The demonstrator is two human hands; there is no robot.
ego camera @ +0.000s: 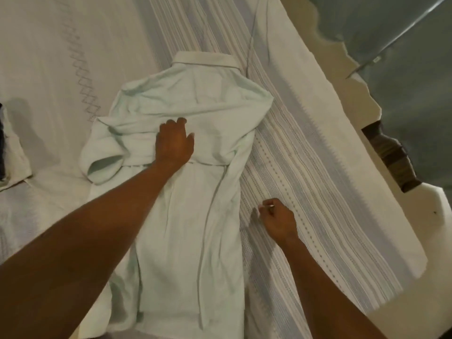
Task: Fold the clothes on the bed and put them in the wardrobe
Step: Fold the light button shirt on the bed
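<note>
While the shirt (195,113) lies collar far on the bed (305,155), its near hem cut off, the left hand (174,143) presses flat on it; the right hand (278,221) curls just right, whether pinching anything is unclear.

This was a bedroom in a home. A bed (49,216) filled most of the frame, covered with a white textured bedspread (36,50) that had a grey zigzag line stitched into it at the upper left. Over it, from the top centre to the lower right, ran a white woven cloth with grey-blue stripes (305,179). A pale mint collared shirt (215,99) lay spread in the middle, and more dark and white clothing (12,152) was bunched at the left edge. At the right edge stood a dark turned wooden post (391,155), household furniture, beside a grey-blue surface (403,94).
</note>
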